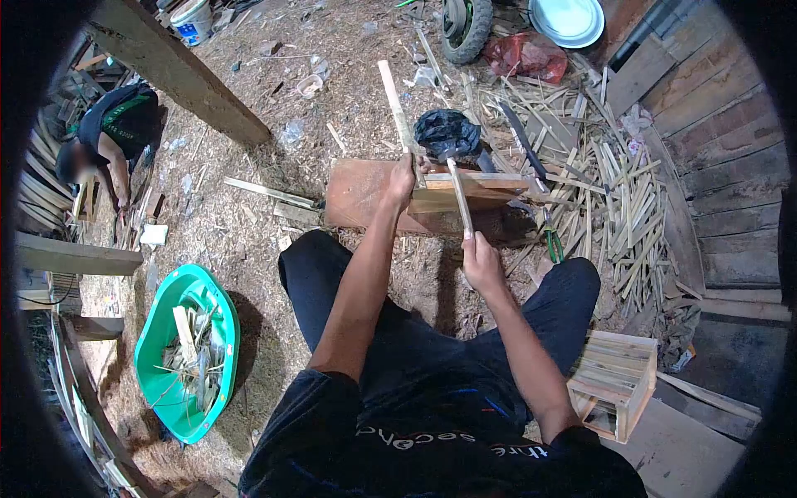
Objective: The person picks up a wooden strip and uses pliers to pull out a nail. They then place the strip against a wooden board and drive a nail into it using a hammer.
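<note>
My left hand (402, 181) is closed round the lower part of a pale wooden strip (392, 104), which points up and away. My right hand (481, 261) grips the handle of a hammer (458, 195); its head lies by a black plastic bag (447, 133). Between and beyond my hands is a wooden block (444, 199) with a narrow slat on top, resting on a reddish-brown board (353, 191). The hammer handle crosses in front of the block. Whether a nail is there is too small to tell.
A green basin (148, 357) with wood scraps stands at left. Many thin sticks (623, 207), green-handled pliers (554, 245) and a saw-like blade (523, 141) lie at right. A small slatted crate (614, 373) sits by my right knee. Another person (116, 124) bends at upper left near posts.
</note>
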### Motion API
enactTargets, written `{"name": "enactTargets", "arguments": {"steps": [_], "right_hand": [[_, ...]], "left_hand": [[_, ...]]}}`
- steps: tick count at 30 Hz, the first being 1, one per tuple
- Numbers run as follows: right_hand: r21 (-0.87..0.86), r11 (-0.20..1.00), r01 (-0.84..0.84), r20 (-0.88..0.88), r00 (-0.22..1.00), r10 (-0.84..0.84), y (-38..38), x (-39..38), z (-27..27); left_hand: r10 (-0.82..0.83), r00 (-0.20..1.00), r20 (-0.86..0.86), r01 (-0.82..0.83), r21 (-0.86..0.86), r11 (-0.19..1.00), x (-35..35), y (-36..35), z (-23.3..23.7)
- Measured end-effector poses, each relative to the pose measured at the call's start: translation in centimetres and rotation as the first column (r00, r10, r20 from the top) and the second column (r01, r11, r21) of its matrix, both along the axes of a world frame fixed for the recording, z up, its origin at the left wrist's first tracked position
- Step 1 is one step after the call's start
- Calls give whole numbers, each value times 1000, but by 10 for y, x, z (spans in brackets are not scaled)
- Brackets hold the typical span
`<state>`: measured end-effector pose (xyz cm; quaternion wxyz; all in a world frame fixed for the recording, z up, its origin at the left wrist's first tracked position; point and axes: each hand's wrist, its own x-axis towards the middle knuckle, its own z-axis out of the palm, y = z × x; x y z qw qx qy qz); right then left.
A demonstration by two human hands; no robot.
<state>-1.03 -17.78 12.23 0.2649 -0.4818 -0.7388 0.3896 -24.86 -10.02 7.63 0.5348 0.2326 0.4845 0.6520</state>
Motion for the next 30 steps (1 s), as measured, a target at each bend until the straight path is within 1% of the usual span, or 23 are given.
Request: {"name": "enactTargets", "arguments": {"steps": [1, 4, 7, 8, 10, 11, 12, 13, 16, 17, 19, 20, 22, 23, 25, 26, 27, 28, 29, 30], "right_hand": [[5, 1000, -9, -37, 999, 10, -7, 1, 10], [-67, 995, -74, 30, 997, 76, -22, 5, 34], [-36, 994, -100, 79, 992, 102, -29, 7, 28], [-71, 993, -97, 77, 992, 102, -30, 8, 28], [-85, 994, -75, 26, 997, 78, -33, 6, 33], [-91, 994, -63, 1, 998, 64, -33, 5, 35], [-85, 995, -61, 23, 998, 63, -33, 4, 38], [-79, 995, -58, 44, 997, 62, -33, 4, 40], [-61, 996, -68, 105, 992, 74, -30, 5, 35], [-57, 996, -75, 124, 989, 81, -30, 5, 33], [-41, 998, -43, 44, 998, 45, -31, 2, 37], [-36, 999, -27, 5, 1000, 27, -32, 2, 39], [-3, 996, -87, 120, 989, 87, -31, 6, 34], [16, 993, -118, 178, 977, 113, -29, 8, 33], [-12, 995, -104, 80, 991, 104, -29, 7, 41], [-26, 995, -101, 31, 994, 102, -29, 5, 46], [-14, 997, -73, -4, 997, 73, -30, 3, 51], [-4, 999, -43, -39, 998, 43, -31, 0, 55], [4, 1000, -10, -74, 997, 10, -32, -1, 59], [-24, 1000, -18, -65, 998, 17, -32, -2, 60]], "left_hand": [[-26, 1000, 11, 25, 22, 999, -3, 1, -5], [-51, 996, -76, 45, -74, 996, -10, 1, -20], [-54, 985, -164, 56, 9, 998, -14, 7, -34], [-70, 982, -172, 74, 15, 997, -16, 9, -39], [-103, 977, -187, 109, 24, 994, -15, 6, -28], [-92, 948, -304, 101, 16, 995, -15, 6, -23], [-82, 906, -415, 92, 5, 996, -12, -1, -4], [-74, 851, -520, 83, -6, 997, -10, -6, 4], [-75, 888, -453, 111, 53, 992, -7, -7, 9], [-67, 872, -486, 103, 49, 993, -7, -7, 9], [-46, 836, -546, 81, 39, 996, -10, -5, 3], [-66, 851, -521, 80, 4, 997, -11, -3, 0], [-108, 876, -469, 90, -60, 994, -12, 4, -10], [-98, 878, -468, 93, -32, 995, -13, 7, -15], [-79, 883, -463, 99, 19, 995, -13, 7, -16], [-76, 903, -424, 87, 6, 996, -12, 8, -17], [-74, 921, -382, 75, -13, 997, -6, 2, 2], [-72, 938, -340, 65, -32, 997, -3, -2, 10], [-62, 923, -380, 57, -24, 998, -3, -3, 10], [-52, 905, -421, 51, -12, 999, -4, -2, 4]]}}
